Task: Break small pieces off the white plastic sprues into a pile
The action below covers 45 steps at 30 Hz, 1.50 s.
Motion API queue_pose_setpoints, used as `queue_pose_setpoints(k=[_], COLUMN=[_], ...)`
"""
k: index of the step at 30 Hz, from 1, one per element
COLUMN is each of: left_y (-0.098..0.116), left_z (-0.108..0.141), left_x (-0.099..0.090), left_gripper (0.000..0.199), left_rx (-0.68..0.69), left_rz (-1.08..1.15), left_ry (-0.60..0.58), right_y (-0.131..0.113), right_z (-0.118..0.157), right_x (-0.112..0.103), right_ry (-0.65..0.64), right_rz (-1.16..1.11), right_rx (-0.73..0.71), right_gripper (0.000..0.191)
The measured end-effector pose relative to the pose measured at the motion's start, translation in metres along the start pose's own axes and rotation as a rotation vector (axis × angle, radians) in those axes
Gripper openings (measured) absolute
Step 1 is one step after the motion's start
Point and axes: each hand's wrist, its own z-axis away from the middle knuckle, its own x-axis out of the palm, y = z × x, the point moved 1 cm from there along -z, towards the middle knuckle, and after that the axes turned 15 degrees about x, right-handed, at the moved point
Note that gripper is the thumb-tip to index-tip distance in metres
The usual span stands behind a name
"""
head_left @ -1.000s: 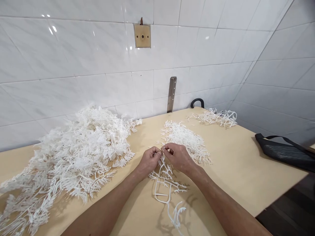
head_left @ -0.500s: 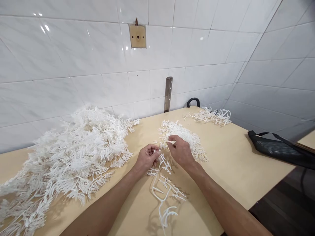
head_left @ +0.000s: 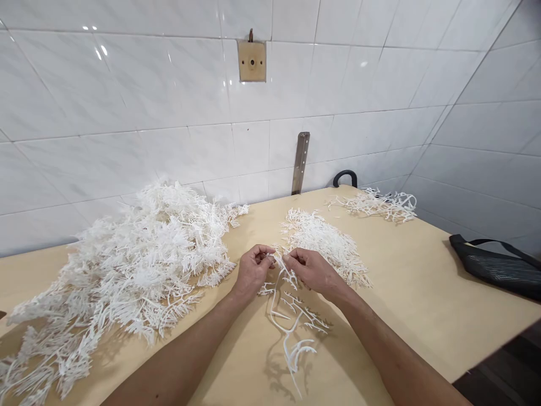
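Observation:
A white branching plastic sprig (head_left: 288, 332) hangs toward me from my fingers, just over the table. My left hand (head_left: 254, 269) pinches its far end between thumb and fingers. Close beside it, my right hand (head_left: 311, 270) is closed, thumb and forefinger pinched at a tip of the same sprig. Whether a small piece sits in the right fingertips is too fine to make out. Just beyond my hands lies a heap of small loose white pieces (head_left: 327, 242). A large pile of bushy white sprigs (head_left: 160, 254) spreads over the left of the table.
Bare white stems (head_left: 380, 204) lie at the back right of the tan table (head_left: 418, 282), near a black curved handle (head_left: 345, 178). A black mesh bag (head_left: 494, 265) rests at the right edge. A metal bracket (head_left: 300, 163) stands against the tiled wall (head_left: 169, 84).
My right hand has come down from above the loose pieces to the sprig, its fingers closing near my left hand. The whole view has shifted slightly left.

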Motion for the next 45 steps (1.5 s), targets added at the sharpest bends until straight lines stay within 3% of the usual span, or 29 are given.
queue_pose_setpoints(k=[6,10,15,17,23,30,37,45], left_y=[0.0,-0.003,0.0,0.003,0.01,0.014,0.017,0.007], left_z=[0.001,0.001,0.001,0.001,0.004,0.005,0.007,0.005], left_x=[0.0,-0.001,-0.003,-0.002,0.0,0.001,0.006,0.003], left_gripper=[0.023,0.034,0.017,0.015,0.033,0.029,0.035,0.036], left_rx=[0.037,0.083,0.144,0.112,-0.004,-0.049,-0.098,-0.177], left_rz=[-0.083,-0.125,-0.206,-0.174,-0.16,-0.164,-0.08,0.022], left_ry=[0.008,0.036,0.139,0.119,-0.019,-0.063,-0.086,-0.028], right_y=[0.001,0.003,0.002,0.002,0.007,0.001,-0.002,-0.007], right_z=[0.0,-0.002,-0.001,-0.002,-0.005,0.001,0.007,0.011], right_x=[0.006,0.006,0.004,0.004,0.007,0.013,0.025,0.03], right_ry=[-0.069,-0.011,0.02,0.022,0.064,0.159,0.354,0.243], right_rz=[0.021,-0.002,-0.039,-0.05,-0.064,0.025,0.266,0.224], right_rx=[-0.041,-0.021,0.037,0.058,0.056,-0.048,-0.352,-0.362], right_gripper=[0.029,0.029,0.028,0.028,0.031,0.023,0.017,0.022])
